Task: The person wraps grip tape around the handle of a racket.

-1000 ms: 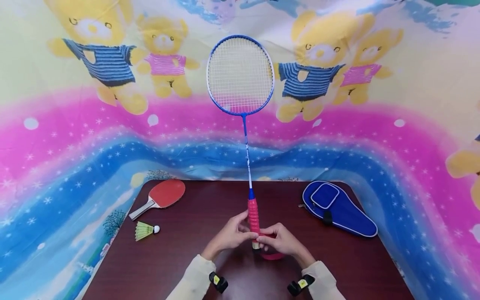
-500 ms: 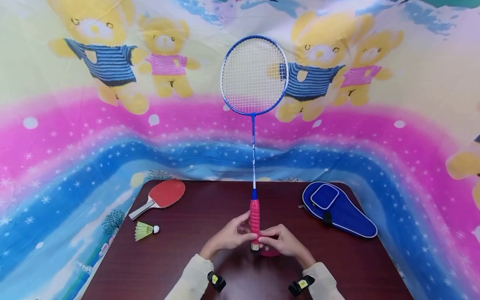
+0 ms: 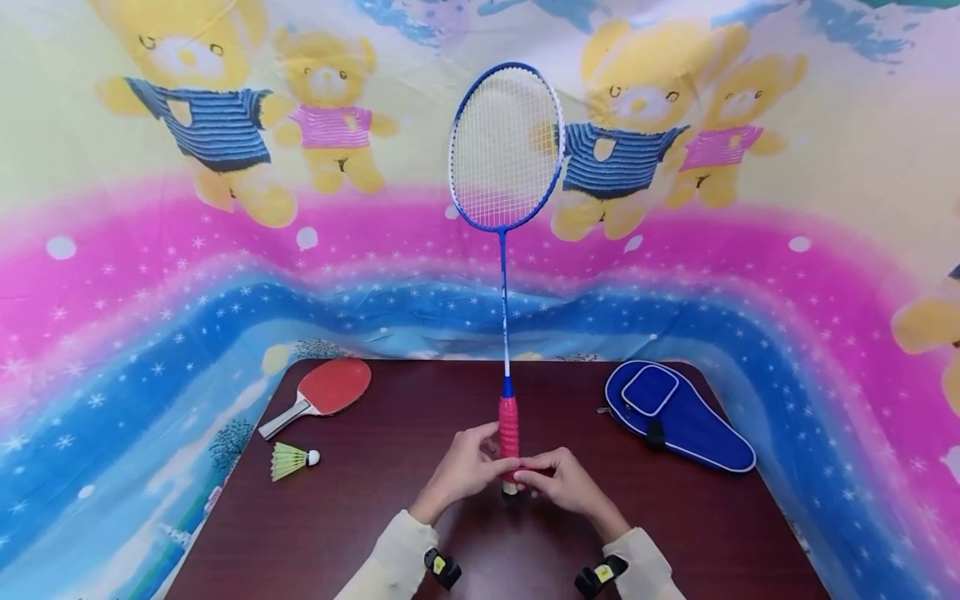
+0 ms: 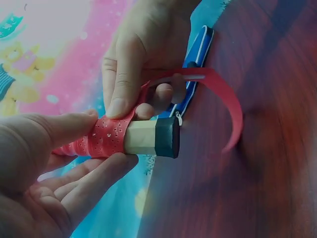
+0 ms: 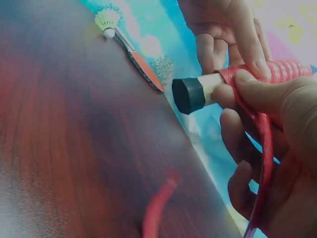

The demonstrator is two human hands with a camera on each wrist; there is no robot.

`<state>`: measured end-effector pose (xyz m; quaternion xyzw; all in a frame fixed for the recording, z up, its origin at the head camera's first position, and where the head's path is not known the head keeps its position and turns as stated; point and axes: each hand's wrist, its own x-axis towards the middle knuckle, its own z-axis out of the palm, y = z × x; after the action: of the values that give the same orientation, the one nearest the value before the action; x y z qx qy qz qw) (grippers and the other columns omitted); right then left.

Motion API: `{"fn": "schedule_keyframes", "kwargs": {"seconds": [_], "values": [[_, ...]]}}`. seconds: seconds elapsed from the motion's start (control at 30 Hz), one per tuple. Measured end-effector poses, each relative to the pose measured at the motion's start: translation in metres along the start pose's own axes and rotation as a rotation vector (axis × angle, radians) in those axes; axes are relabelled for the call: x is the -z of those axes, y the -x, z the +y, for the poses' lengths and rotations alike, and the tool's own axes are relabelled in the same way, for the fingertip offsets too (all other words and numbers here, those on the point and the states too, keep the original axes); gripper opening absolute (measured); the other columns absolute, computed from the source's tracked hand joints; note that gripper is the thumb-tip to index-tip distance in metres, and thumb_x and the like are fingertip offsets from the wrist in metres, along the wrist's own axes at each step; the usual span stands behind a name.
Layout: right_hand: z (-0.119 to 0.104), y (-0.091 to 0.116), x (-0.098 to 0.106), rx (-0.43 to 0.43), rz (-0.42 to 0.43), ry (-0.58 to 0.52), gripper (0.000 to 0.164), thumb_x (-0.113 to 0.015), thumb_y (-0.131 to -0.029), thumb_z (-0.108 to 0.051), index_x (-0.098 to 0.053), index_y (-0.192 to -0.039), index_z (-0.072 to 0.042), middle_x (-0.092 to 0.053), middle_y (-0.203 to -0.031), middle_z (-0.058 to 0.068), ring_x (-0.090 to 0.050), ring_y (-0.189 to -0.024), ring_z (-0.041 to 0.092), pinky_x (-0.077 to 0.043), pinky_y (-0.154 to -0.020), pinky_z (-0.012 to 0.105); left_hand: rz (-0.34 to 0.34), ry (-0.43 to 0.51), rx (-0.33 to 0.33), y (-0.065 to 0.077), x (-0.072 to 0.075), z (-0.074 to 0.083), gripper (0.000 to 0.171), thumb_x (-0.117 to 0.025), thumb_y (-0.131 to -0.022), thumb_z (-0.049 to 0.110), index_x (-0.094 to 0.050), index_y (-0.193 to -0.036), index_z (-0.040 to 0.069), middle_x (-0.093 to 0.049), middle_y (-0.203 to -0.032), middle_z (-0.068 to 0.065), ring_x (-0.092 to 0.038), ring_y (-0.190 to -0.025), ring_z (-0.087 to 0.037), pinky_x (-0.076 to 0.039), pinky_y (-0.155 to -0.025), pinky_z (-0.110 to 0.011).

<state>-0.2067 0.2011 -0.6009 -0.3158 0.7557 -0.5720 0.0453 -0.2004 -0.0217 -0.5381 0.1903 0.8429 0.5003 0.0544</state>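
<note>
A blue and white badminton racket point(image 3: 504, 292) stands nearly upright, head up, above the table. My left hand point(image 3: 459, 471) grips its handle, thumb on one side and fingers on the other. Red perforated grip tape point(image 4: 109, 136) is wrapped in ridges round the handle. Bare pale wood point(image 4: 140, 138) and a black butt cap point(image 4: 167, 137) show at the lower end. My right hand point(image 3: 572, 483) pinches the tape between thumb and forefinger at the lowest wrap. From that hand the tape's loose strip point(image 4: 230, 104) hangs in a curve, shown in both wrist views.
On the brown table point(image 3: 397, 417) a red table tennis bat point(image 3: 335, 386) and a yellow shuttlecock point(image 3: 291, 461) lie at the left. At the right lies a blue bat case point(image 3: 678, 417). A bear-patterned cloth point(image 3: 420, 258) hangs behind the table.
The racket first shifted right and came upright. It has since turned about its shaft, so its head looks narrower. The loose tape strip below the right hand has gone from the head view.
</note>
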Motion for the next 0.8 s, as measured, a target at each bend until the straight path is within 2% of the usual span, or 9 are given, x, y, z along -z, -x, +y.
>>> {"fn": "schedule_keyframes", "kwargs": {"seconds": [0.1, 0.27, 0.37, 0.43, 0.57, 0.6, 0.67, 0.73, 0.8], "values": [[0.000, -0.001, 0.001, -0.038, -0.045, -0.041, 0.025, -0.068, -0.098, -0.010, -0.074, -0.119, 0.003, -0.077, -0.087, 0.021, -0.067, -0.064, 0.007, -0.062, -0.058, 0.027, -0.050, 0.017, -0.013, 0.000, 0.004, -0.003, 0.049, -0.079, -0.092, 0.026, -0.064, -0.136, 0.013, -0.077, -0.100, -0.006, -0.072, -0.075, -0.013, -0.059, -0.069, -0.020], [-0.001, -0.006, 0.007, -0.100, -0.167, -0.089, 0.025, -0.068, -0.099, -0.012, -0.075, -0.118, 0.002, -0.076, -0.088, 0.024, -0.071, -0.065, 0.024, -0.064, -0.063, 0.032, -0.157, 0.088, -0.062, -0.002, 0.010, -0.011, 0.038, -0.077, -0.094, 0.021, -0.066, -0.128, 0.008, -0.077, -0.108, -0.011, -0.077, -0.081, -0.019, -0.061, -0.072, -0.021], [0.000, -0.008, 0.012, -0.120, -0.244, -0.089, 0.023, -0.067, -0.100, -0.013, -0.076, -0.115, 0.002, -0.075, -0.086, 0.026, -0.073, -0.066, 0.020, -0.065, -0.065, 0.034, -0.220, 0.131, -0.087, -0.003, 0.013, -0.014, 0.036, -0.076, -0.095, 0.017, -0.065, -0.128, 0.007, -0.076, -0.111, -0.014, -0.078, -0.083, -0.024, -0.063, -0.075, -0.025], [0.000, -0.009, 0.015, -0.122, -0.299, -0.102, 0.022, -0.066, -0.101, -0.014, -0.076, -0.113, 0.003, -0.073, -0.083, 0.028, -0.071, -0.066, 0.014, -0.065, -0.064, 0.036, -0.259, 0.157, -0.090, -0.003, 0.015, -0.015, 0.040, -0.075, -0.095, 0.015, -0.063, -0.133, 0.007, -0.076, -0.113, -0.014, -0.078, -0.082, -0.024, -0.064, -0.075, -0.029], [0.001, -0.010, 0.015, -0.073, -0.346, -0.116, 0.021, -0.063, -0.103, -0.014, -0.076, -0.108, 0.002, -0.069, -0.077, 0.028, -0.066, -0.061, 0.016, -0.063, -0.059, 0.043, -0.306, 0.188, -0.076, -0.001, 0.017, -0.015, 0.046, -0.073, -0.096, 0.013, -0.058, -0.139, 0.007, -0.074, -0.117, -0.013, -0.078, -0.082, -0.019, -0.064, -0.074, -0.032], [0.002, -0.010, 0.013, -0.056, -0.336, -0.114, 0.020, -0.063, -0.103, -0.013, -0.076, -0.106, 0.002, -0.068, -0.076, 0.027, -0.066, -0.060, 0.015, -0.062, -0.057, 0.043, -0.310, 0.181, -0.077, -0.001, 0.017, -0.014, 0.044, -0.072, -0.097, 0.013, -0.058, -0.139, 0.008, -0.074, -0.117, -0.012, -0.077, -0.080, -0.017, -0.065, -0.074, -0.034], [0.001, -0.009, 0.010, -0.022, -0.296, -0.097, 0.018, -0.064, -0.102, -0.012, -0.076, -0.104, 0.001, -0.068, -0.072, 0.025, -0.064, -0.059, 0.014, -0.061, -0.054, 0.040, -0.294, 0.146, -0.077, 0.000, 0.018, -0.011, 0.042, -0.072, -0.097, 0.017, -0.058, -0.136, 0.008, -0.073, -0.116, -0.011, -0.076, -0.077, -0.013, -0.064, -0.074, -0.031], [0.001, -0.008, 0.006, 0.002, -0.243, -0.069, 0.016, -0.065, -0.101, -0.010, -0.077, -0.102, 0.001, -0.068, -0.070, 0.023, -0.064, -0.058, 0.011, -0.059, -0.051, 0.035, -0.242, 0.106, -0.071, 0.002, 0.016, -0.007, 0.038, -0.074, -0.096, 0.023, -0.060, -0.130, 0.010, -0.072, -0.113, -0.008, -0.075, -0.074, -0.012, -0.064, -0.072, -0.030], [-0.001, -0.008, 0.003, 0.004, -0.201, -0.037, 0.015, -0.066, -0.100, -0.011, -0.077, -0.101, 0.000, -0.069, -0.068, 0.021, -0.064, -0.055, 0.018, -0.058, -0.050, 0.029, -0.170, 0.073, -0.064, 0.003, 0.013, -0.005, 0.040, -0.077, -0.094, 0.028, -0.061, -0.128, 0.013, -0.072, -0.109, -0.006, -0.070, -0.066, -0.008, -0.062, -0.066, -0.027]]}}
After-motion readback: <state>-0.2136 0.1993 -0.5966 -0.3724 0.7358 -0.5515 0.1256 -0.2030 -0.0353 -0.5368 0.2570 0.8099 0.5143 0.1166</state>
